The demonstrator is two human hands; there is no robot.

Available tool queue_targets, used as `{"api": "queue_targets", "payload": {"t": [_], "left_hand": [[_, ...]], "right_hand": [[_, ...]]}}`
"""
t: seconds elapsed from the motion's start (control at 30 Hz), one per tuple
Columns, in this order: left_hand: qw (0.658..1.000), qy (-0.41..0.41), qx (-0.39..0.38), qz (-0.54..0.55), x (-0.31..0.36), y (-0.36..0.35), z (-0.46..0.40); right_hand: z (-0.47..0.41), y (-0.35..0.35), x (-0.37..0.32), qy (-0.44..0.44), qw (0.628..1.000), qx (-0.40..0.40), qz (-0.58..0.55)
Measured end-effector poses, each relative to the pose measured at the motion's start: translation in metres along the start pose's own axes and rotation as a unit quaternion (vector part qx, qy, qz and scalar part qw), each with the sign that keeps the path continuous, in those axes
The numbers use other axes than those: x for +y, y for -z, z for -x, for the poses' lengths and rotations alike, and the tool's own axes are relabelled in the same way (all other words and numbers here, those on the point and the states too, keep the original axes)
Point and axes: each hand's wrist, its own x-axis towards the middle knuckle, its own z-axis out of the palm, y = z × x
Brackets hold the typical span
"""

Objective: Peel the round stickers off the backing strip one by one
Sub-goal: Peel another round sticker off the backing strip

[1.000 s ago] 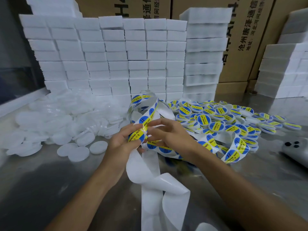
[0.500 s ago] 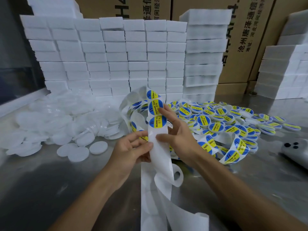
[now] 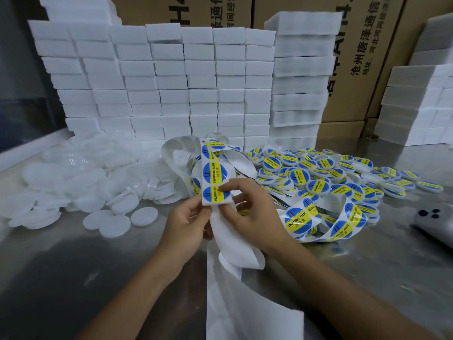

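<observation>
A white backing strip (image 3: 235,285) stands upright between my hands and carries round blue-and-yellow stickers; its bare lower part curls down over the table edge. My left hand (image 3: 186,224) pinches the strip's left edge just below the lowest sticker (image 3: 212,194). My right hand (image 3: 250,217) holds the strip from the right, its fingertips on that lowest sticker's right edge. Another sticker (image 3: 215,171) sits above it. More of the strip with stickers (image 3: 300,218) loops over the table to the right.
A pile of labelled round lids (image 3: 326,173) lies at the right, plain white lids (image 3: 107,182) at the left. Stacked white foam blocks (image 3: 171,82) and cardboard boxes (image 3: 362,57) form the back wall. A grey device (image 3: 434,224) rests at the right edge of the steel table (image 3: 73,278).
The strip was bunched low between both hands, then pulled straight and raised. My right fingertips have moved down from the strip's side onto the lowest sticker's edge.
</observation>
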Motion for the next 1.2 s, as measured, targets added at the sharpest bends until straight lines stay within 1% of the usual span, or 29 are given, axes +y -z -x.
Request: {"api": "queue_targets", "payload": {"t": [0.13, 0.23, 0.3, 0.4, 0.5, 0.67, 0.73, 0.8, 0.87, 0.9, 0.97, 1.03, 1.1, 1.2], "left_hand": [[0.999, -0.021, -0.008, -0.023, 0.000, -0.001, 0.000], [0.996, -0.051, -0.025, -0.067, -0.002, 0.002, 0.000], [0.992, -0.069, -0.026, -0.099, -0.004, 0.003, -0.002], [0.988, -0.078, -0.021, -0.134, -0.008, 0.003, -0.004], [0.987, -0.084, -0.021, -0.135, -0.007, 0.001, -0.004], [0.985, -0.096, -0.033, -0.142, -0.003, 0.003, -0.001], [0.984, -0.096, -0.033, -0.145, -0.003, 0.004, -0.001], [0.983, -0.097, -0.024, -0.157, -0.004, 0.007, -0.002], [0.980, -0.096, -0.014, -0.172, -0.005, 0.010, -0.002], [0.980, -0.095, -0.011, -0.177, -0.005, 0.011, -0.002], [0.977, -0.094, -0.008, -0.191, -0.006, 0.012, -0.002], [0.975, -0.095, -0.009, -0.199, -0.006, 0.012, -0.002], [0.974, -0.096, -0.009, -0.206, -0.006, 0.011, -0.001], [0.973, -0.094, 0.001, -0.212, -0.006, 0.012, -0.001]], "right_hand": [[0.002, -0.003, 0.001, 0.049, 0.996, 0.039, 0.059], [0.005, -0.003, -0.002, 0.107, 0.986, 0.040, 0.124], [0.006, -0.002, -0.004, 0.130, 0.979, 0.038, 0.155], [0.006, -0.001, -0.006, 0.145, 0.971, 0.046, 0.184], [0.006, 0.000, -0.005, 0.160, 0.961, 0.065, 0.217], [0.006, -0.001, -0.004, 0.133, 0.967, 0.073, 0.204], [0.004, -0.001, -0.002, 0.100, 0.979, 0.069, 0.161], [0.003, 0.000, -0.001, 0.049, 0.992, 0.073, 0.092], [0.001, 0.001, 0.000, -0.035, 0.996, 0.084, 0.017], [-0.001, 0.002, 0.000, -0.087, 0.992, 0.091, -0.030], [-0.005, 0.005, -0.001, -0.187, 0.964, 0.107, -0.157], [-0.009, 0.006, -0.003, -0.265, 0.917, 0.114, -0.277], [-0.012, 0.007, -0.004, -0.311, 0.877, 0.118, -0.347], [-0.014, 0.009, -0.005, -0.335, 0.832, 0.122, -0.425]]}}
